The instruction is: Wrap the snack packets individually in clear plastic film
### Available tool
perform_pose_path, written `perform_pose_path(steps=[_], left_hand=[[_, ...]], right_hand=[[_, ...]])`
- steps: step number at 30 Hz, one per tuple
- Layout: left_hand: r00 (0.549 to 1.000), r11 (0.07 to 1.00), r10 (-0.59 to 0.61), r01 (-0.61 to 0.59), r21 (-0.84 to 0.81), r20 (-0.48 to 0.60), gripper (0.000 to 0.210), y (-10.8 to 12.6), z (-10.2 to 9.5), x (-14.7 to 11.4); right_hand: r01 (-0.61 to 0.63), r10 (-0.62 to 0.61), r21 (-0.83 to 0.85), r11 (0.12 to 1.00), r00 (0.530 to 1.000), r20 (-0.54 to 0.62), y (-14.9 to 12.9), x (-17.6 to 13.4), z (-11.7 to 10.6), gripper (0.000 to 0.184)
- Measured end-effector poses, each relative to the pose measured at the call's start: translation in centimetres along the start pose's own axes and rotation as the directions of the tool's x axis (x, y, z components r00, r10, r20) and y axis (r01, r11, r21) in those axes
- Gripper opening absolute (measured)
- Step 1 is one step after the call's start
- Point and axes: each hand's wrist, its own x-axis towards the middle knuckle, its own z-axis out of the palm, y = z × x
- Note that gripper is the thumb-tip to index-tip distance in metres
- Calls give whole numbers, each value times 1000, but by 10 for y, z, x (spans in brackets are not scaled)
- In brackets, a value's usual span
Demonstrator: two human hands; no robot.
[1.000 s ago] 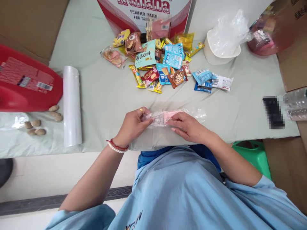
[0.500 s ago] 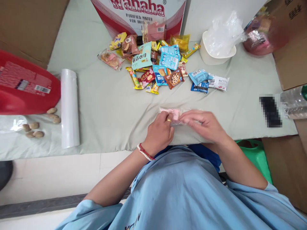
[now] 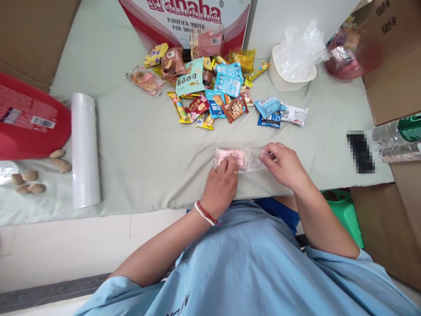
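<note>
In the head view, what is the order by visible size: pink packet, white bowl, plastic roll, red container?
1. Red container, cut by the left edge
2. Plastic roll
3. White bowl
4. Pink packet, partly under the left hand

At the top of the frame I read "Wahaha®", its letters cropped, and "PURIFIED WATER" on a red-and-white box (image 3: 184,22); characters on my mint-green packet (image 3: 190,79) and the upper-right carton (image 3: 393,57) escape me.
</note>
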Motion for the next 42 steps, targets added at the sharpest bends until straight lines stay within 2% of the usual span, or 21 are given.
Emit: perform_pose_path(steps=[5,8,10,11,13,15,16,18,20,23,25,26,29,30,32,33,35,37,38,40,42], left_hand=[[999,995,-21,16,-99,-45,54,1,3,4],[995,961,21,-47,-272,-95,54,-14,2,-2],[985,880,35,-111,-462,-169,54,-30,0,-9],[976,830,-32,-94,-550,-215,50,-39,0,-12],[926,754,-282,52,-655,-250,39,-52,1,-13],[852,722,-478,244,-647,-213,32,-58,4,-6],[844,732,-503,299,-613,-189,33,-58,7,-1],[871,769,-467,315,-556,-154,34,-54,12,9],[874,779,-453,293,-554,-176,30,-47,15,16],[855,743,-465,235,-626,-231,25,-34,10,14],[855,733,-439,165,-660,-274,23,-23,4,8],[856,746,-414,125,-654,-309,22,-17,1,4],[862,847,-225,-57,-528,-454,21,5,-2,-6],[861,874,-116,-149,-463,-495,24,13,0,-8],[831,875,105,-339,-346,-546,30,28,8,-10],[811,858,188,-410,-309,-554,30,34,13,-9],[792,821,275,-488,-295,-545,26,42,19,-7],[796,783,314,-525,-334,-517,23,43,19,-6],[801,761,333,-540,-360,-498,23,40,16,-7],[809,726,363,-557,-404,-463,27,24,7,-14],[838,754,276,-492,-436,-470,33,-4,3,-23]], right_hand=[[89,-69,-171,981,991,118,-50,20,28,19],[108,-63,-249,963,981,182,-55,30,44,22],[122,-64,-283,951,976,206,-52,30,49,22],[125,-61,-301,946,975,212,-50,28,51,22],[113,-42,-338,934,976,211,-49,25,54,23],[89,-14,-363,927,979,204,-51,21,57,23],[78,-4,-367,927,980,198,-52,20,59,24],[63,-1,-347,936,984,175,-53,19,61,23],[65,-27,-271,960,989,143,-50,17,60,22],[69,-69,-7,998,995,74,-40,9,55,20],[-4,-13,272,962,998,61,-32,-1,51,24],[-67,37,427,902,996,79,-29,-8,48,29],[-244,162,768,593,970,183,-21,-27,44,50],[-281,187,816,505,959,215,-18,-32,42,53],[-341,237,857,387,935,266,-12,-39,41,51],[-366,264,866,339,921,286,-8,-41,41,49],[-400,305,881,252,897,320,0,-44,41,46],[-394,321,893,217,893,316,8,-45,42,48],[-375,325,897,235,900,291,11,-45,43,48],[-325,330,887,327,919,215,19,-44,41,46],[-277,330,857,434,934,134,31,-37,32,43]])
